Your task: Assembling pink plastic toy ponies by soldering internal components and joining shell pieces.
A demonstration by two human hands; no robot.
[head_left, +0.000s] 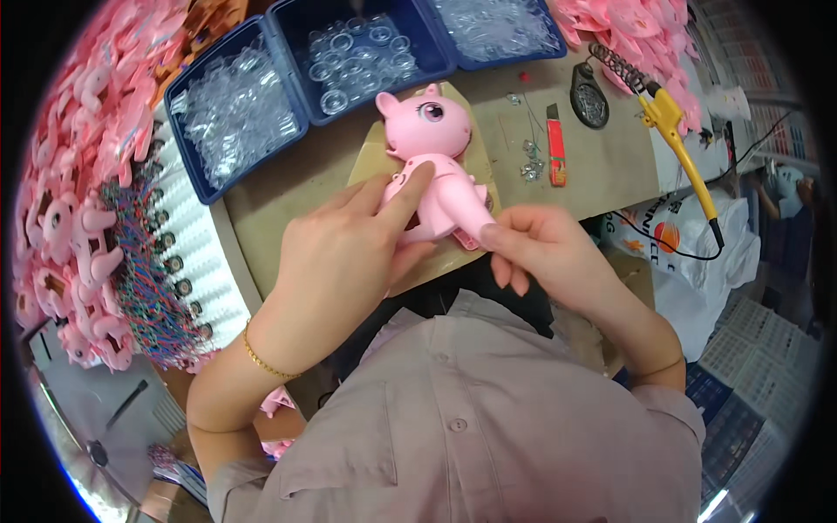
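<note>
A pink plastic toy unicorn [427, 135] with a large dark eye lies on a tan board [475, 113] at the table's front edge, its head pointing away from me. My left hand [340, 231] is closed around the toy's body from the left, fingers laid over its chest. At the right, my right hand [549, 248] pinches the end of one of the unicorn's legs between thumb and fingers. The part of the body under my left palm is hidden.
Blue bins [301, 109] of clear plastic parts stand at the back. To the right lie a red cutter knife [555, 152], small metal bits [532, 164] and a yellow-handled soldering iron [676, 131] in a coiled stand. Pink toy parts [78, 235] and coloured wires [148, 270] are heaped left.
</note>
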